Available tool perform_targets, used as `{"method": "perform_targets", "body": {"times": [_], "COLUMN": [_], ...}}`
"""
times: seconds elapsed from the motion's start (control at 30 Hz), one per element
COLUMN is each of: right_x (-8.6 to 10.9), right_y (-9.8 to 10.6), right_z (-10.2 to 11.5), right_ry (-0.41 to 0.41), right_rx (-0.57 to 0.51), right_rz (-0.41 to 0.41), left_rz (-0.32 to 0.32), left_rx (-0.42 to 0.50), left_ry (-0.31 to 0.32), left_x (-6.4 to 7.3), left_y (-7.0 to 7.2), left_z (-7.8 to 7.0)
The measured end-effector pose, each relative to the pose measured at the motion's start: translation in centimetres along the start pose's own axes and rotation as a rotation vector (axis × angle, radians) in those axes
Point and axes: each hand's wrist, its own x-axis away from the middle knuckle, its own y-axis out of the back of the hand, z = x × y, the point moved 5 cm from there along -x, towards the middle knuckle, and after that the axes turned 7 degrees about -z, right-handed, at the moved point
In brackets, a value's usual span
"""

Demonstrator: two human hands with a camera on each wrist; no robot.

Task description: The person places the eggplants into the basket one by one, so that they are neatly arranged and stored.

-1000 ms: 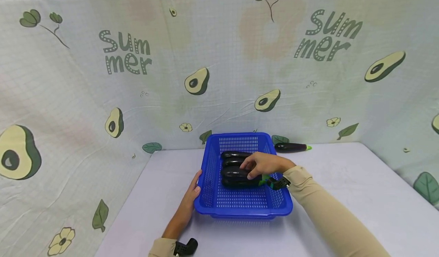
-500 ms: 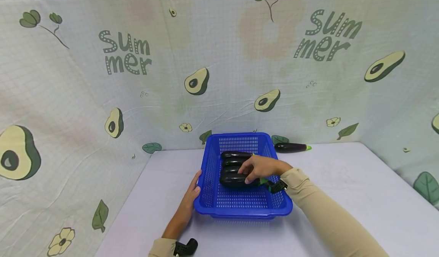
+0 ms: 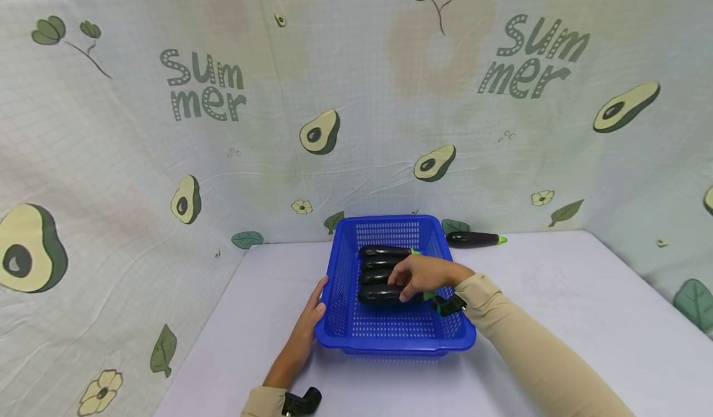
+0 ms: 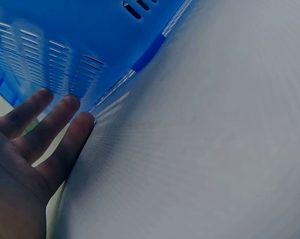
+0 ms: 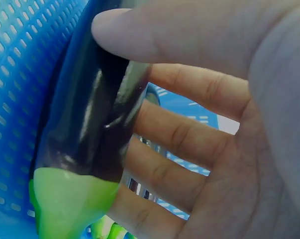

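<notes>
A blue perforated plastic basket (image 3: 395, 346) sits on the table with several dark eggplants (image 3: 384, 251) lying side by side in it. My right hand (image 3: 426, 273) is inside, with thumb and fingers gripping the nearest eggplant (image 3: 380, 294) by its sides. In the right wrist view, the held eggplant (image 5: 85, 124) shows its green stem end towards the camera, and more green shows just beside it. My left hand (image 3: 303, 327) rests its extended fingers against the basket's outer left wall; three fingers (image 4: 72, 134) show at the wall in the left wrist view.
One more eggplant (image 3: 473, 239) lies on the white table (image 3: 557, 305) behind and to the right of the basket, near the back edge. A patterned cloth (image 3: 356, 64) hangs behind the table and along its sides.
My right hand has shifted the gripped eggplant slightly towards the basket's near side, and the eggplant behind it shows more. My left hand and the basket have stayed in place.
</notes>
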Motion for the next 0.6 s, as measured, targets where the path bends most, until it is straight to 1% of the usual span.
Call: {"method": "perform_targets", "body": {"times": [0.1, 0.2, 0.37, 0.6], "right_x": [0.14, 0.20, 0.16, 0.11], "right_y": [-0.12, -0.13, -0.21, -0.52], "right_z": [-0.13, -0.05, 0.08, 0.08], "right_ry": [-0.026, -0.025, -0.011, -0.031], "right_rx": [-0.003, 0.004, 0.044, 0.079], "right_rz": [0.008, 0.018, 0.028, 0.031], "left_rz": [0.002, 0.001, -0.001, 0.006], "left_rx": [0.001, -0.007, -0.016, 0.002], "left_ry": [-0.003, -0.012, -0.015, -0.022], "left_x": [0.02, 0.02, 0.04, 0.07], "left_y": [-0.06, -0.05, -0.07, 0.00], "left_z": [0.06, 0.01, -0.03, -0.17]}}
